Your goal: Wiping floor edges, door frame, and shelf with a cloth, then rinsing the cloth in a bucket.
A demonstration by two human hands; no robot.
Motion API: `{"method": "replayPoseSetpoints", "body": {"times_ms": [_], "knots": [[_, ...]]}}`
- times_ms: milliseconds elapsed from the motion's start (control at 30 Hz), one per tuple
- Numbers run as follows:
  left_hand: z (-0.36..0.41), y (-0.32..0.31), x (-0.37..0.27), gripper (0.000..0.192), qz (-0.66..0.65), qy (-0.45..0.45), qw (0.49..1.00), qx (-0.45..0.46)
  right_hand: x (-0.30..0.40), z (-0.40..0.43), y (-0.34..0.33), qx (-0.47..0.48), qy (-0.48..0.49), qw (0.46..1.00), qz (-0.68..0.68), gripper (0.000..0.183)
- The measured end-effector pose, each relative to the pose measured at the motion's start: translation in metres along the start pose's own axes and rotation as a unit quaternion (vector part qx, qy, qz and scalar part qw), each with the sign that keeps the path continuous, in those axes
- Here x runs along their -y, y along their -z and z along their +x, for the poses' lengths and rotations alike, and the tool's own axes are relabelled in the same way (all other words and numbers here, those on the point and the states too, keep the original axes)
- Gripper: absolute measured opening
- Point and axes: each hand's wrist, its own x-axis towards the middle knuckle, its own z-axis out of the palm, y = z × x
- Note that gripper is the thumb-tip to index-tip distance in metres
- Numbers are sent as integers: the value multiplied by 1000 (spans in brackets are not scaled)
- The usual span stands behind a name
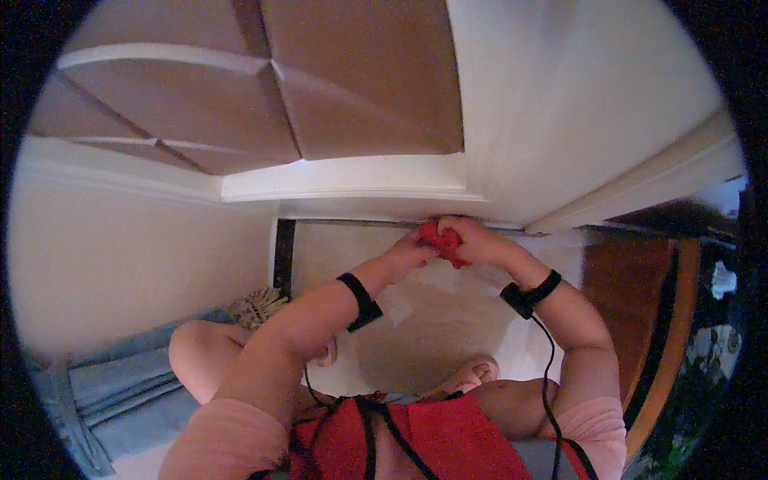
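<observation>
Both hands meet around a crumpled red cloth (445, 241), low in front of the wall. My left hand (414, 249) grips its left side, fingers partly hidden. From the right, my right hand (471, 239) closes over the cloth's other side. Just behind the hands runs the base of the white wall (516, 204), where it meets the tiled floor (426, 324). A black strap circles each forearm, and a small black box with a cable hangs on the right one.
Brown panels with pale bars (360, 90) rise above a white sill (348, 177). A blue-grey piece of furniture (126, 390) stands at left beside a fringed item (258, 307). At right is a brown wooden surface (621, 300). My sandalled foot (477, 375) rests on the floor.
</observation>
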Motion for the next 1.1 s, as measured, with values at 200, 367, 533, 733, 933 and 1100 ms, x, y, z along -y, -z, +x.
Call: {"method": "replayPoseSetpoints", "body": {"times_ms": [200, 367, 533, 733, 933, 1100], "knots": [[-37, -20, 15, 47, -196, 34, 966, -166, 18, 5, -10, 60, -45, 996, 57, 25], [-48, -4, 32, 42, -345, -45, 934, -84, 39, 11, -14, 73, 50, 992, 91, 28], [-75, 28, 22, 39, -469, -73, 880, -10, 20, 7, -15, -1, 98, 994, 56, 40], [-83, 121, 69, 34, -493, -88, 830, -245, -40, -14, 0, -26, -49, 995, -78, 34], [-104, 259, 126, 27, -524, -157, 743, -387, -53, -16, -4, -17, -16, 993, -116, 36], [-68, 279, 125, 16, -424, -177, 745, -483, -51, -32, 0, 10, -109, 984, -142, 37]]}}
